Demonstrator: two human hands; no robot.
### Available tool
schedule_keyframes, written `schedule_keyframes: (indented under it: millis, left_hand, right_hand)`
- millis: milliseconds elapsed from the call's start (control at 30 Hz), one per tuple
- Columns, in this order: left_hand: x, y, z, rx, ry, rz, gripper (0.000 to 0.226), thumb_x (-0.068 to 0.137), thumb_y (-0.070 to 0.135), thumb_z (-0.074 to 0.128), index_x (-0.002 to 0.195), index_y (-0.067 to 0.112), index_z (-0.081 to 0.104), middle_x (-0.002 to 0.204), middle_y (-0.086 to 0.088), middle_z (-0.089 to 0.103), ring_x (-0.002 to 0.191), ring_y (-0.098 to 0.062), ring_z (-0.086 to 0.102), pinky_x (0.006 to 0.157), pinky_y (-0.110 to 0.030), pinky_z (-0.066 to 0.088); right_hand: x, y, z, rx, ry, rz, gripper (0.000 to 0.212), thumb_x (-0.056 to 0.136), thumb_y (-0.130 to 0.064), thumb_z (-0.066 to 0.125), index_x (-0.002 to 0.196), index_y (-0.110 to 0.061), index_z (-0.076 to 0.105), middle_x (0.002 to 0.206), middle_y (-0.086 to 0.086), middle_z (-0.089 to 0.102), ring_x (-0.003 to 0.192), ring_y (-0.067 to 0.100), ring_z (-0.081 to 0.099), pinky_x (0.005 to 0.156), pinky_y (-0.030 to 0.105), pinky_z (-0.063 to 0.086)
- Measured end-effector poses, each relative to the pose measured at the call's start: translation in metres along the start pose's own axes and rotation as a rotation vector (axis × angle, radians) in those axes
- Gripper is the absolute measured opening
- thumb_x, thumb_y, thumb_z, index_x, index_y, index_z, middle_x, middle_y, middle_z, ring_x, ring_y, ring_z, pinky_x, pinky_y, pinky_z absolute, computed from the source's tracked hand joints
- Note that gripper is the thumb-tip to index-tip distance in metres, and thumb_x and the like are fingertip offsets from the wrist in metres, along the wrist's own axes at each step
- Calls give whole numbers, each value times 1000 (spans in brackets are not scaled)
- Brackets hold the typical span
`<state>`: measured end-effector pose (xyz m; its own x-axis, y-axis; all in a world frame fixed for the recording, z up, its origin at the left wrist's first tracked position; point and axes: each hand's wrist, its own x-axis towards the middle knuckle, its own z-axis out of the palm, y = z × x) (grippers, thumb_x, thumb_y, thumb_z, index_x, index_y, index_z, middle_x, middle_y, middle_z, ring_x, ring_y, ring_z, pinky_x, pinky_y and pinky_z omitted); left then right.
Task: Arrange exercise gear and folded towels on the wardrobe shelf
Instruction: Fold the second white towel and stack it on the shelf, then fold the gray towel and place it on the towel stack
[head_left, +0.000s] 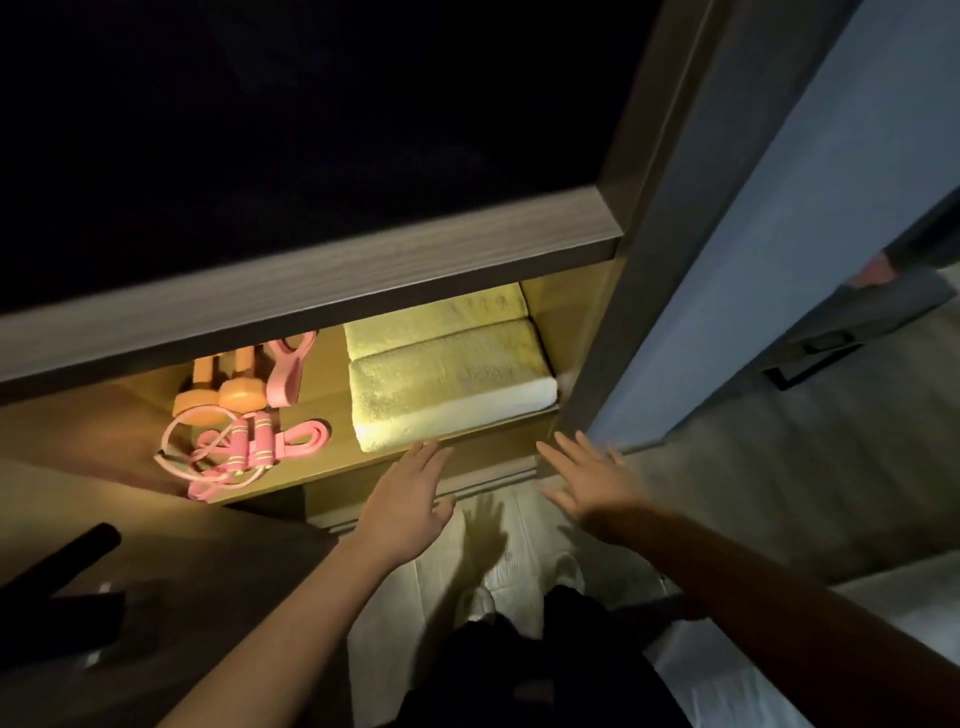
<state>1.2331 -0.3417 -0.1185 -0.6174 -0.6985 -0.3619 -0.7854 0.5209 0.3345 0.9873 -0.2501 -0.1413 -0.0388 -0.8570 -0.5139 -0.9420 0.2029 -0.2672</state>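
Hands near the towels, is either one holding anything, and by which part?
Nothing is held. The left hand and right hand are open and flat, just before the front folded towel.

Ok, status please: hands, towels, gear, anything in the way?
Both open, empty: left hand and right hand, near shelf front. Folded towels on its right side, dumbbells and jump rope on left. Nothing blocks the opening.
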Motion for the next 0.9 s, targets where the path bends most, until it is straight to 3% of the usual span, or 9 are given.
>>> schedule_keyframes:
  millis: [133,200,233,300,433,533,633,767,900]
  left_hand:
    - [5,39,-10,18,-28,41,65,98,40,48,154,21,21,162,0,13,149,-17,9,120,-30,12]
    - [15,63,-9,37,-48,63,65,98,40,46,154,23,19,163,0,12,149,-16,9,120,-30,13]
    - [22,77,-8,53,-60,70,65,98,41,46,154,23,19,163,1,11,149,-16,8,120,-30,13]
    - [41,109,-2,114,-87,88,64,98,42,45,154,23,19,163,0,10,150,-16,7,121,-32,14]
    - [88,187,10,228,-84,109,64,99,46,41,154,24,16,163,-1,5,150,-19,0,121,-39,10]
    - [117,253,17,242,-101,128,66,99,49,37,155,25,12,164,-1,2,150,-20,-3,120,-41,7]
    - [145,317,24,246,-108,203,67,98,50,38,155,25,12,163,0,5,150,-18,0,119,-40,9]
    - [183,387,28,268,-134,296,67,99,47,37,155,24,9,163,-2,4,150,-20,0,119,-40,8]
    - [233,449,27,265,-191,391,66,100,41,40,155,23,10,163,-4,4,150,-22,0,120,-43,9]
  right_hand:
    - [-24,29,2,37,129,-8,62,96,-52,41,153,-31,25,160,2,23,148,23,21,118,47,16]
    - [-35,50,2,-18,277,-44,59,86,-47,60,138,-20,54,141,13,54,127,31,54,99,52,45]
    - [-39,64,5,-37,334,-49,58,79,-44,71,129,-16,63,130,15,62,115,33,62,88,54,52]
    - [-45,95,5,-41,327,-39,62,72,-44,80,125,-15,66,125,15,65,110,34,65,82,56,53]
    - [-63,175,-15,-60,303,-12,58,78,-45,74,127,-15,65,126,15,65,114,37,62,86,59,50]
    - [-89,232,-39,-26,302,63,62,86,-43,68,140,-19,52,146,12,47,134,37,45,105,58,34]
    - [-112,291,-61,-114,300,83,64,88,-46,63,143,-20,47,149,14,43,137,37,40,105,62,32]
    - [-128,360,-76,-183,171,188,66,99,-57,26,155,-30,4,163,5,-3,150,28,-4,116,57,-5]
    - [-134,415,-97,-159,146,289,64,100,-55,23,155,-33,-3,164,3,-8,149,28,-12,115,58,-9]
